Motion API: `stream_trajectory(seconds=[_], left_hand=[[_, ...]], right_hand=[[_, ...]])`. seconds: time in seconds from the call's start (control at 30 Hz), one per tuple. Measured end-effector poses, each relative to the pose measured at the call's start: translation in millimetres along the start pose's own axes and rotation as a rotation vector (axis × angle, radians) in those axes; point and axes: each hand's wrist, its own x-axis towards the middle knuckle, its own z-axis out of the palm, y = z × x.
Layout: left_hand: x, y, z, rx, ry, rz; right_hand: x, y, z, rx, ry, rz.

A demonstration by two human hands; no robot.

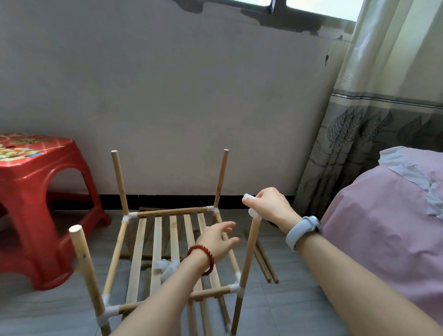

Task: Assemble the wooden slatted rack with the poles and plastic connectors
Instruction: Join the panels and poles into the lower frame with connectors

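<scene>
**Four poles up, a connector going on the near right one**

Four upright poles rise from the corners of the wooden slatted rack [162,243], which sits on the grey floor in front of us, below the wall. We've got the right hand [269,204] curled around a white plastic connector [251,206], fingers and thumb gripping it right at the top of the near right pole [247,264]. The connector touches the pole's tip (whether it is fully seated we cannot tell).

Over to the left hand [218,240]: it hovers above the slats with fingers spread and relaxed, holding nothing, just beside that same pole but not touching it. A red bead bracelet [202,259] circles that wrist, and a pale blue watch [302,231] sits on the other.

The near left pole [86,266] leans slightly outward, bare wood at its top. The two far poles [119,182] stand against the wall, also bare at the top. White connectors join every corner of the slatted shelf. A couple of loose white connectors [165,266] lie on the slats, partly behind our left forearm.

Spare poles [264,265] lie on the floor to the right of the rack. A red plastic stool [26,198] stands at left, and a pink-covered bed [393,236] fills the right, with a patterned curtain [367,122] behind it.
</scene>
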Motion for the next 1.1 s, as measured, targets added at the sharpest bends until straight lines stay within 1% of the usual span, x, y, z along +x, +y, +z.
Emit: stream_trajectory(seconds=[0.03,0.1,0.17,0.2,0.23,0.3,0.33,0.4,0.47,0.5,0.57,0.63,0.67,0.73,0.77,0.83,0.9,0.97,1.03,1.1], left_hand=[[-2,-4,-13,0.067,0.027,-0.007],[-6,-8,-40,0.181,0.092,-0.010],[-16,-12,-67,0.266,0.174,-0.010],[-24,-16,-81,0.302,0.225,-0.008],[-33,-20,-93,0.354,0.272,0.004],[-56,-29,-113,0.498,0.357,0.049],[-69,-32,-121,0.552,0.411,0.099],[-95,-38,-134,0.643,0.526,0.224],[-118,-52,-143,0.736,0.690,0.331],[-126,-58,-146,0.759,0.745,0.347],[-137,-72,-153,0.757,0.807,0.298],[-140,-85,-158,0.690,0.810,0.177],[-139,-90,-159,0.628,0.790,0.117],[-135,-96,-159,0.444,0.745,0.058],[-132,-99,-159,0.354,0.740,0.052],[-128,-103,-159,0.247,0.775,0.063],[-124,-105,-159,0.173,0.819,0.059],[-123,-106,-157,0.107,0.844,0.060],[-123,-105,-157,0.061,0.845,0.059],[-124,-105,-158,0.016,0.826,0.050]], right_hand=[[-1,-6,-1,-0.086,0.024,-0.033],[-3,-21,1,-0.157,0.169,-0.173],[-13,-37,13,-0.050,0.341,-0.414],[-19,-44,24,0.039,0.393,-0.539],[-24,-50,36,0.105,0.403,-0.631],[-30,-53,68,0.126,0.306,-0.712],[-30,-51,86,0.088,0.221,-0.700],[-24,-41,124,-0.066,0.037,-0.618],[-14,-27,161,-0.259,-0.122,-0.496],[-8,-17,174,-0.332,-0.175,-0.421],[3,-1,200,-0.418,-0.239,-0.280],[13,14,220,-0.466,-0.275,-0.199],[17,21,228,-0.488,-0.292,-0.182],[24,32,241,-0.489,-0.310,-0.179],[26,35,246,-0.481,-0.303,-0.185],[27,37,248,-0.464,-0.257,-0.208],[29,32,245,-0.407,-0.184,-0.250],[27,16,237,-0.229,-0.146,-0.294],[21,-9,223,0.097,-0.170,-0.284],[10,-38,208,0.451,-0.262,-0.209]])
